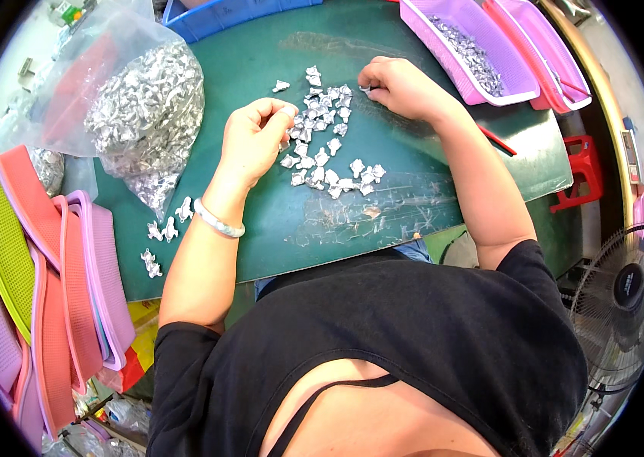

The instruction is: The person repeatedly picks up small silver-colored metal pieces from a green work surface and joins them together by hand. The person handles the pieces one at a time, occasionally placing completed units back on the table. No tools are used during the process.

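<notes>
On the green table [413, 167] lies a loose cluster of small silver metal castings [322, 107]. My left hand [253, 141], a pale bangle on its wrist, is at the cluster's left edge with thumb and fingers pinched together. What they pinch is hidden; one casting shows just beneath the fingers. To the right of the cluster, my right hand [402, 87] is closed, palm down. A bit of a silver casting [366, 90] shows at its fingertips. A clear plastic bag [147, 107] full of such castings lies left of my left hand.
Several castings [169, 228] lie apart near the left table edge. Stacked pink, purple and green baskets [70, 289] stand at the left. Far right are a purple basket [516, 99] of grey parts, pink baskets [543, 46] and a red stick [497, 141]. A blue crate [238, 17] stands behind.
</notes>
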Demonstrator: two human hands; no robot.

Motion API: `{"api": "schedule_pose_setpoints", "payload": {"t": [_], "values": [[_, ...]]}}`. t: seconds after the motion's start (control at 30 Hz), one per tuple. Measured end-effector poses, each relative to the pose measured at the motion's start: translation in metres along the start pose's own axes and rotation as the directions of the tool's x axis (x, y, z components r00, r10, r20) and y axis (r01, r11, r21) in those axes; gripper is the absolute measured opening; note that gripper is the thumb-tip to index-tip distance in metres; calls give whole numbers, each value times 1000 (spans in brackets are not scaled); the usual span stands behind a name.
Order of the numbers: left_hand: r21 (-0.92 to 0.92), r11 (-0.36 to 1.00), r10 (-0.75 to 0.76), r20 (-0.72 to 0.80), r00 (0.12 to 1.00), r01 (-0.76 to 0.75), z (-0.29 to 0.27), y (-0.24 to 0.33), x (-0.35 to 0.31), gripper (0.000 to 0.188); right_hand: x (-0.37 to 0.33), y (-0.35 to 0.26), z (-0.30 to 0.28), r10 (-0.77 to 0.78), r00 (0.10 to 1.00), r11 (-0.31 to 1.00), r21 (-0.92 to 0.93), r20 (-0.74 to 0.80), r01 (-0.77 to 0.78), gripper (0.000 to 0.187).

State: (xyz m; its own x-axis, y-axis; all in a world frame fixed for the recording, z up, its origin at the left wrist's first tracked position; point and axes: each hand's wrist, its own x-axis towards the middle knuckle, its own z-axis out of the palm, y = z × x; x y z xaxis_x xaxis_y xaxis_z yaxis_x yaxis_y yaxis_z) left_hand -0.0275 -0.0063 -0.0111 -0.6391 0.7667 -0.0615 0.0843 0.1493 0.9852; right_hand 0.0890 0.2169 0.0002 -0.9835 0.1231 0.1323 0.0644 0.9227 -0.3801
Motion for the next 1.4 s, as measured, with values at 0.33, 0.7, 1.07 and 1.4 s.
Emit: {"api": "schedule_pose_setpoints", "payload": {"t": [0.33, 0.7, 1.07, 1.4], "values": [[46, 998, 32, 0, 999, -32, 8, 0, -4, 14, -1, 1, 5, -168, 959, 980, 67, -230, 188, 34], [43, 999, 13, 4, 1000, -14, 11, 3, -8, 15, -5, -16, 2, 3, 997, 868, 495, -76, 35, 46], [-285, 956, -32, 150, 988, 75, 13, 8, -13, 19, -9, -61, 17, -155, 954, 698, 655, -256, 289, 52], [-412, 876, -188, 187, 964, 251, 9, 7, -10, 20, -7, -58, 17, -167, 939, 790, 529, -299, 309, 47]]}}
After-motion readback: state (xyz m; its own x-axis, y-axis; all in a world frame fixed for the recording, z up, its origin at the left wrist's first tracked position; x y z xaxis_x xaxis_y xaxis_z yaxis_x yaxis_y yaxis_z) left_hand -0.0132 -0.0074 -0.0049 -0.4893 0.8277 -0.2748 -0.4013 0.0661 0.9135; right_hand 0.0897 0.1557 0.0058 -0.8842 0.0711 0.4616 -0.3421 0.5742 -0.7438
